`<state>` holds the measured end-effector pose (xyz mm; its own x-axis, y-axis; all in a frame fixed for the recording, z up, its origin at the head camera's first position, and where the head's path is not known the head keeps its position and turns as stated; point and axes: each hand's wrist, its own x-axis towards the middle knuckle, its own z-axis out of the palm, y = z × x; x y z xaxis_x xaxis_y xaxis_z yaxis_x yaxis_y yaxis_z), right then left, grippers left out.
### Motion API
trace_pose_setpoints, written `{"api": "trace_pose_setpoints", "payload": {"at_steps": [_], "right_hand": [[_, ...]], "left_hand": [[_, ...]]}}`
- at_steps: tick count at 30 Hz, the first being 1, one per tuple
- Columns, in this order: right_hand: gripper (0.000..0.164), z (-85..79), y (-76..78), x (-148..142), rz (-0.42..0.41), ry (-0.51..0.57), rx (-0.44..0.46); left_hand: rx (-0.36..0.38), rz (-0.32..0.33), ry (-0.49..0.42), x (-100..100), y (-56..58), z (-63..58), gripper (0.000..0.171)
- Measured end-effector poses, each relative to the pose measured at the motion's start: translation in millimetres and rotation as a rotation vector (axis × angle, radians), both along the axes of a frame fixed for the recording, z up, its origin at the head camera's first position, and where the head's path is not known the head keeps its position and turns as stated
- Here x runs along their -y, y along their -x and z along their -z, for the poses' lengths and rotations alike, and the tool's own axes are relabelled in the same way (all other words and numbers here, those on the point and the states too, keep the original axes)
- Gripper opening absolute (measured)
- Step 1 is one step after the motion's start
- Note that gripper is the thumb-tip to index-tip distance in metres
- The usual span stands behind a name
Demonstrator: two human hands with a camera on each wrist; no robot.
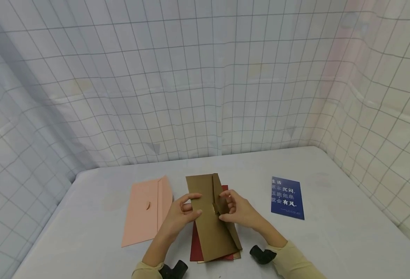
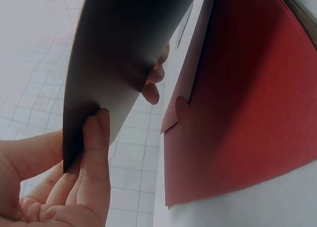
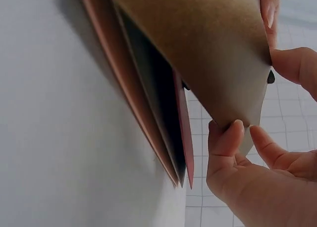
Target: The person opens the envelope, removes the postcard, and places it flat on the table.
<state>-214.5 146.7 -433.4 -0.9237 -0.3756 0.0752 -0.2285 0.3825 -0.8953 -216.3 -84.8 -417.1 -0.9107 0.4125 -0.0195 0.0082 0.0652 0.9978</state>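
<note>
A brown envelope (image 1: 203, 236), raised above the pile in the middle of the table, is held between both hands. My left hand (image 1: 177, 219) pinches its left long edge, thumb on the front and fingers behind, as the left wrist view shows on its dark underside (image 2: 119, 43). At the opposite long edge, along the narrow folded flap (image 1: 218, 190), my right hand (image 1: 239, 209) grips with thumb and fingers near the small tab at the middle. Beneath it lies a red envelope (image 2: 247, 108) with its own flap and rounded tab, partly hidden by the brown one.
A pink envelope (image 1: 142, 213) with a small tab lies left of the pile. On the right is a dark blue card (image 1: 287, 198) with white lettering. More layers of paper (image 3: 143, 103) show edge-on in the pile. Grid-patterned cloth (image 1: 191, 97) hangs behind the white table (image 1: 337, 224).
</note>
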Motion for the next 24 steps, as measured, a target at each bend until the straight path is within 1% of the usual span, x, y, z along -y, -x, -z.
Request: {"api": "trace_pose_setpoints", "payload": {"at_steps": [5,12,17,24], "right_hand": [[0.054,-3.2,0.3,-4.1,-0.014,0.047,0.04],[0.051,-5.9,0.9,-8.9,-0.018,0.084,0.088],[0.049,-10.1,1.1,-13.1,-0.055,0.083,0.06],[0.051,-13.4,2.1,-15.4,-0.095,0.092,0.014]], "left_hand": [[0.013,-0.013,-0.002,1.2,-0.8,-1.7,0.05],[0.028,-0.031,-0.007,4.0,0.3,-2.2,0.05],[0.029,-0.043,-0.018,6.9,3.2,-1.6,0.051],[0.039,-0.059,-0.026,9.8,4.2,-3.3,0.053]]}}
